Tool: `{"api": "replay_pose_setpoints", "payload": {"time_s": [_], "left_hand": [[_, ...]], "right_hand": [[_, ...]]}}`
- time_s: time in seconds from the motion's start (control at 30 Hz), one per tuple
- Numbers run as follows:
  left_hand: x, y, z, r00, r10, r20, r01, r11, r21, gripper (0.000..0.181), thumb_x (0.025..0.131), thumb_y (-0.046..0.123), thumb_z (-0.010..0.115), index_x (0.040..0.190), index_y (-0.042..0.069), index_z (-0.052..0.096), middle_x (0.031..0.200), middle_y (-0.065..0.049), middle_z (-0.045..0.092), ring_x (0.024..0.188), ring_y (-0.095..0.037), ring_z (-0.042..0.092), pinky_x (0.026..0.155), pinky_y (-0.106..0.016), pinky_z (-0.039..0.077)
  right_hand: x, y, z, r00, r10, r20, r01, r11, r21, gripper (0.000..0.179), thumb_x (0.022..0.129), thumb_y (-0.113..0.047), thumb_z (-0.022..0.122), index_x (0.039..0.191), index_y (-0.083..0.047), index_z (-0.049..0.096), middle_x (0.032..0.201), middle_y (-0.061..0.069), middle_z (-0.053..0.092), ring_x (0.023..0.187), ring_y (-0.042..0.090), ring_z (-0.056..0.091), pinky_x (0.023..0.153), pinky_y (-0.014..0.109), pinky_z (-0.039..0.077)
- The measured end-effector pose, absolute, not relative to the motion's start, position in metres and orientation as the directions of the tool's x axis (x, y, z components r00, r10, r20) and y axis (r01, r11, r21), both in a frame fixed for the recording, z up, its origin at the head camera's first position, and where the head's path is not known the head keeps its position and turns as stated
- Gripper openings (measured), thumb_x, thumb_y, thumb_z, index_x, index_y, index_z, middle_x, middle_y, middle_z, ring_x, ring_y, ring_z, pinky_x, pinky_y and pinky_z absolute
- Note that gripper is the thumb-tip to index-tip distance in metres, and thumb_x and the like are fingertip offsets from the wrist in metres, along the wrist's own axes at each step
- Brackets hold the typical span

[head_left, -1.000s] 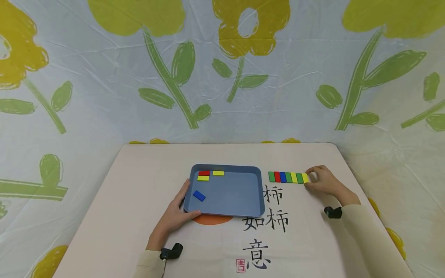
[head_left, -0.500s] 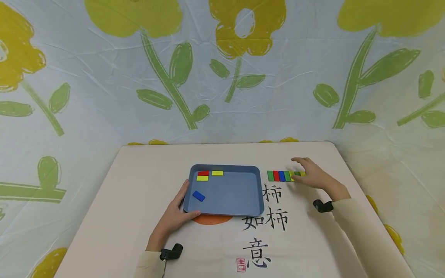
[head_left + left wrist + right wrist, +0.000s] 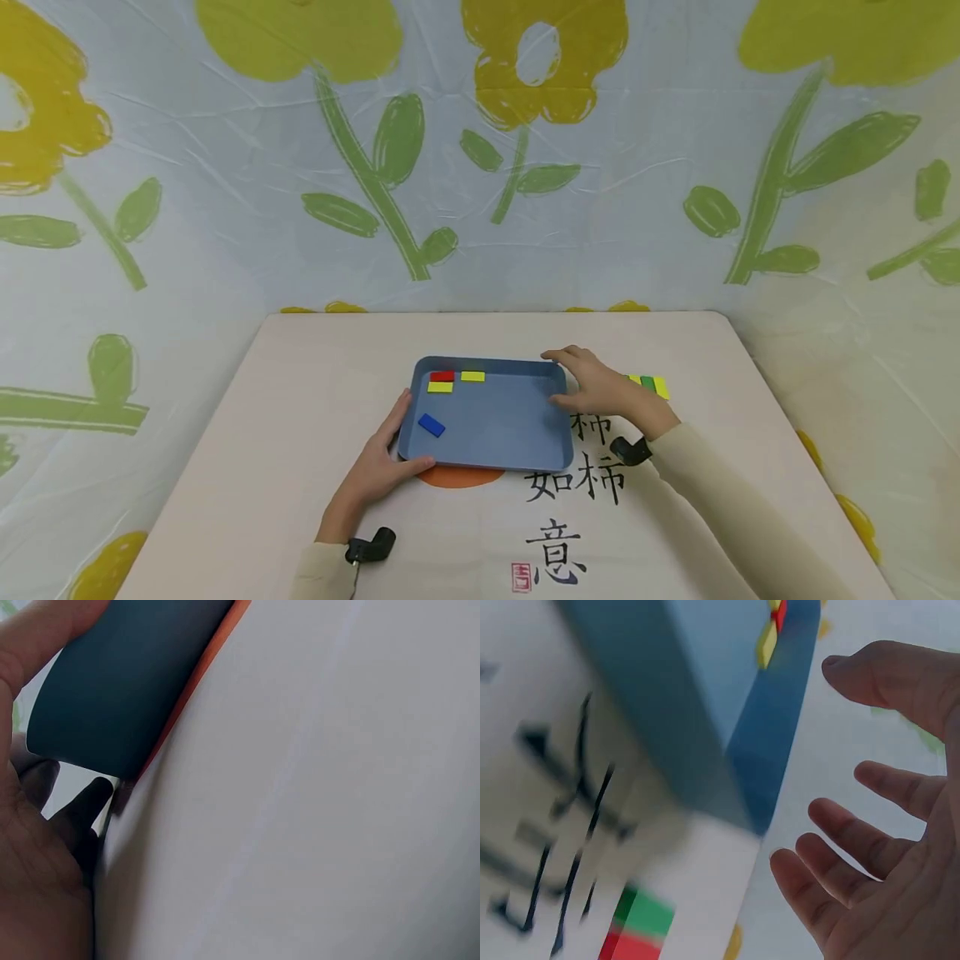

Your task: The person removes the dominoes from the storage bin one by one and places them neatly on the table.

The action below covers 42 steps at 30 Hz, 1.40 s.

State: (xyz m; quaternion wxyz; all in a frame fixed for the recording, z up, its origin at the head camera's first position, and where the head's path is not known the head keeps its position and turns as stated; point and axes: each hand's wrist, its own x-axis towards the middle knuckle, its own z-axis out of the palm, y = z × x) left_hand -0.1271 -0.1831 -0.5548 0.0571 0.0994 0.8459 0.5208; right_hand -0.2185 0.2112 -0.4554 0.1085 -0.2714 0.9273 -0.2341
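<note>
A shallow blue-grey tray (image 3: 498, 421) lies on the table, its near left corner held by my left hand (image 3: 377, 468), thumb along the front wall and fingers along the left side. Inside the tray are a red block (image 3: 442, 377), two yellow blocks (image 3: 472, 377) and a tilted blue block (image 3: 431, 425). Above the tray's right rim, my right hand (image 3: 603, 389) is spread with nothing in it. It hides part of a row of flat coloured blocks, whose yellow end block (image 3: 661, 387) shows. The right wrist view shows a green block (image 3: 646, 909) and a red one (image 3: 630, 946) from this row.
The pale table (image 3: 300, 400) bears black brush characters (image 3: 555, 550), a red seal (image 3: 521, 577) and an orange shape (image 3: 457, 477) partly under the tray. A flower-printed cloth (image 3: 637, 167) hangs behind and at both sides.
My right hand has left the right end of the block row and moved left, over it, to the tray's right rim. The left hand stays on the tray.
</note>
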Motion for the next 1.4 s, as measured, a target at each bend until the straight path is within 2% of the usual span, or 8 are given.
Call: {"api": "replay_pose_setpoints", "payload": {"time_s": [0.27,0.43,0.57,0.73,0.9,1.13,1.4], "left_hand": [[-0.127,-0.182,-0.556,-0.97,0.244,0.01,0.124,0.454,0.882,0.11,0.083,0.038,0.087,0.167,0.024,0.016,0.174,0.008,0.011,0.161,-0.028,0.01,0.125,-0.063,0.018],[-0.127,-0.184,-0.554,-0.971,0.237,0.009,0.12,0.458,0.881,0.109,0.084,0.038,0.086,0.167,0.025,0.016,0.174,0.008,0.011,0.161,-0.029,0.01,0.124,-0.064,0.017],[-0.126,-0.185,-0.553,-0.976,0.219,0.002,0.108,0.472,0.875,0.109,0.083,0.038,0.086,0.167,0.025,0.017,0.174,0.008,0.011,0.161,-0.029,0.011,0.124,-0.065,0.017],[-0.125,-0.186,-0.553,-0.976,0.218,0.005,0.109,0.467,0.877,0.109,0.083,0.038,0.086,0.167,0.025,0.017,0.174,0.008,0.011,0.161,-0.03,0.011,0.124,-0.066,0.016],[-0.124,-0.186,-0.556,-0.973,0.23,0.026,0.128,0.441,0.888,0.109,0.083,0.034,0.087,0.167,0.023,0.017,0.174,0.007,0.011,0.161,-0.03,0.011,0.124,-0.066,0.016],[-0.124,-0.186,-0.556,-0.974,0.226,0.029,0.129,0.445,0.886,0.11,0.083,0.035,0.087,0.167,0.024,0.017,0.174,0.007,0.011,0.161,-0.03,0.011,0.124,-0.066,0.017],[-0.127,-0.185,-0.553,-0.971,0.238,0.021,0.127,0.437,0.89,0.109,0.084,0.035,0.086,0.167,0.026,0.015,0.174,0.007,0.011,0.161,-0.031,0.011,0.124,-0.066,0.018]], "right_hand": [[-0.222,0.162,-0.458,-0.771,-0.627,-0.111,-0.487,0.693,-0.532,0.077,0.092,-0.032,0.075,0.158,-0.013,0.04,0.155,0.017,0.045,0.139,0.035,0.046,0.109,0.059,0.047],[-0.224,0.13,-0.462,-0.744,-0.651,-0.149,-0.486,0.681,-0.548,0.089,0.087,-0.043,0.079,0.161,-0.022,0.034,0.163,0.013,0.036,0.147,0.034,0.038,0.112,0.063,0.043],[-0.227,0.106,-0.47,-0.713,-0.683,-0.157,-0.511,0.66,-0.551,0.098,0.084,-0.049,0.08,0.163,-0.024,0.028,0.164,0.014,0.031,0.148,0.034,0.035,0.113,0.063,0.042],[-0.226,0.084,-0.479,-0.681,-0.713,-0.167,-0.54,0.643,-0.543,0.105,0.082,-0.053,0.082,0.165,-0.024,0.024,0.162,0.014,0.032,0.144,0.032,0.039,0.11,0.058,0.046],[-0.223,0.069,-0.487,-0.664,-0.725,-0.184,-0.55,0.64,-0.536,0.103,0.082,-0.055,0.081,0.164,-0.025,0.026,0.161,0.014,0.033,0.141,0.032,0.043,0.106,0.056,0.05],[-0.223,0.052,-0.492,-0.636,-0.755,-0.16,-0.576,0.602,-0.553,0.091,0.086,-0.046,0.08,0.161,-0.022,0.035,0.154,0.013,0.042,0.131,0.025,0.05,0.108,0.048,0.05],[-0.229,0.042,-0.494,-0.604,-0.769,-0.212,-0.592,0.61,-0.526,0.084,0.087,-0.04,0.081,0.158,-0.019,0.041,0.145,0.008,0.054,0.127,0.02,0.055,0.108,0.04,0.051]]}}
